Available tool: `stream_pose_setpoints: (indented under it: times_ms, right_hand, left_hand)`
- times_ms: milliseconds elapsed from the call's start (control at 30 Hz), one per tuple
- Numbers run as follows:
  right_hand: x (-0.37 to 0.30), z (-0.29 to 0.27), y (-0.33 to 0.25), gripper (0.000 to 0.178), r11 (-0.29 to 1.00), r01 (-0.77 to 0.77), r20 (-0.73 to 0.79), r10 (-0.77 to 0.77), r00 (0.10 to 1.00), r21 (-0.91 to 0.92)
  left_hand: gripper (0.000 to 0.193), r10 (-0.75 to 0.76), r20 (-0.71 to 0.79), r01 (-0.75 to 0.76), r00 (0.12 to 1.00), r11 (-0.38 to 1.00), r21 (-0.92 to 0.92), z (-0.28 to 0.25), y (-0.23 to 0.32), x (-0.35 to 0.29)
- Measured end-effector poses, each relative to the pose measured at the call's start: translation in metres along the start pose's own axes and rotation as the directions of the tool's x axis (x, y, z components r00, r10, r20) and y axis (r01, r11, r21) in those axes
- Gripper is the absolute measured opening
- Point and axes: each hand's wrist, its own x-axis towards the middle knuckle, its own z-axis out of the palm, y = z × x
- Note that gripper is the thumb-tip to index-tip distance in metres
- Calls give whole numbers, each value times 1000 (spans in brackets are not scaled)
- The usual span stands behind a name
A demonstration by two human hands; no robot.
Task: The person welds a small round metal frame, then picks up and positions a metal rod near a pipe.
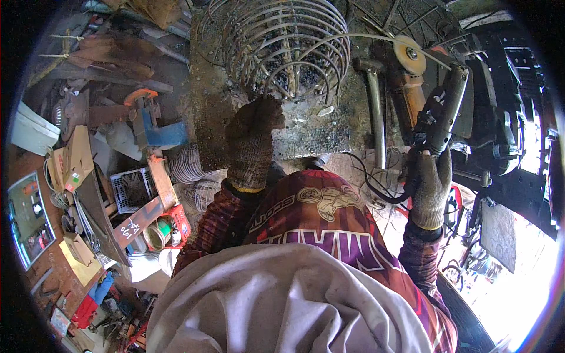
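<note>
A cage of ringed metal rods (288, 35) lies on the dark, grimy metal work table (218, 135) ahead of me. My left hand (254, 135), in a dirty knitted glove, is at the cage's near left edge. Its fingers are curled, and what they hold is hidden. In a lighter glove, my right hand (431, 188) grips a welding electrode holder (450, 112) on the right. From the holder's tip a long thin welding rod (365, 35) runs left and ends over the cage's near rings. A black cable (376, 194) hangs near the right glove.
Right of the cage lie a hammer (376, 117) and an orange angle grinder (410, 88) with a pale disc. A blue and orange clamp-like tool (154, 126) stands left of the table. Farther left are a white plastic crate (132, 189) and a bucket (156, 235).
</note>
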Motion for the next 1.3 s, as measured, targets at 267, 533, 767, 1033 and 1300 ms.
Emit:
stream_pose_setpoints:
  times_ms: [267,533,767,1033,1300]
  right_hand:
    - [-2,-6,3,35,999,-11,27,10,1000,36]
    - [-4,-7,6,37,998,5,67,-10,998,66]
    - [-3,-1,10,40,999,36,21,-37,999,25]
    - [-5,2,2,38,998,46,61,-47,997,31]
    - [-6,6,2,34,998,46,63,-49,997,49]
  left_hand:
    - [29,-13,18,13,1000,1000,3,-2,5,-1]
    - [27,-1,16,0,1000,998,63,-1,6,-1]
    - [29,-3,23,1,1000,999,54,-2,7,-2]
    - [29,-8,1,8,1000,996,89,1,9,-2]
    - [21,-16,31,14,999,998,62,-5,4,2]
